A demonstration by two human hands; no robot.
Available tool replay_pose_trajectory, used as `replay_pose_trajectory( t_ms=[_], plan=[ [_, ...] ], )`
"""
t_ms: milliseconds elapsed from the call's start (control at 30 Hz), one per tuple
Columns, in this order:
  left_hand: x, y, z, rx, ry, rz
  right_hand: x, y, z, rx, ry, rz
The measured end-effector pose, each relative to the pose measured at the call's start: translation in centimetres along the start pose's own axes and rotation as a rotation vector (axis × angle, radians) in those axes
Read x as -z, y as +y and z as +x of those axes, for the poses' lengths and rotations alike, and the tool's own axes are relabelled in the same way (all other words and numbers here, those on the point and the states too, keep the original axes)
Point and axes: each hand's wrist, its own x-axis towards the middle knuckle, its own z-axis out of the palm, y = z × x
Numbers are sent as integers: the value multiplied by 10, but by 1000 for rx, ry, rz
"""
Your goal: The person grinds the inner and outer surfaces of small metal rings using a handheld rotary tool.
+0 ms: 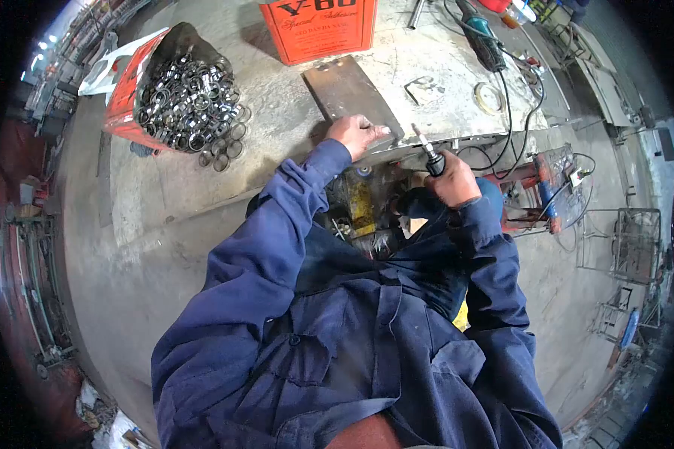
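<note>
My left hand point(358, 137) rests at the near end of a dark flat metal plate point(348, 90), its thumb and fingers drawn together. Whatever lies between those fingertips is too small or hidden to make out. In my right hand point(457, 182) is a black-bodied die grinder point(433, 159), gripped with its slim metal shaft and narrow tip pointing up and left. That tip is just right of the plate's near corner, apart from my left hand. Left of the plate, many shiny metal rings point(187, 101) spill from a tipped orange tin point(126, 105).
An orange adhesive tin point(322, 34) stands behind the plate. A green angle grinder point(481, 41) with a black cord lies at the back right, near a roll of tape point(489, 97). Red metal framework point(528, 187) stands beside my right knee. Wire-frame racks point(629, 239) are farther right.
</note>
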Motion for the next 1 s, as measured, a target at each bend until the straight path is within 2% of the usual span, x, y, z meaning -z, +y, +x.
replay_pose_trajectory(
  t_ms=[33,100,233,333,500,567,700,767,833,900,1000],
  plan=[
    [2,-2,2,4,-11,13,-4,3,1,-26,-42,-2],
    [4,-3,3,38,-58,-175,-9,9,2,-4,-45,58],
    [15,7,0,123,-130,-190,-25,14,5,53,-132,-1],
    [17,10,-1,129,-128,-145,-36,14,10,63,-231,-54],
    [12,2,5,85,-89,-115,-35,-3,23,55,-281,-92],
    [9,-7,6,9,-56,-181,-37,-8,34,33,-283,-126],
    [8,-13,-5,35,-23,-233,-40,-18,38,-42,-302,-152],
    [3,-17,-12,30,5,-382,-43,-21,36,-50,-318,-151],
    [6,-13,-19,92,-14,-368,-48,-21,36,-54,-336,-154],
    [3,-19,-21,109,-32,-494,-55,-18,37,-24,-411,-192],
    [4,-21,-23,111,-57,-512,-54,-19,32,40,-351,-170]
  ],
)
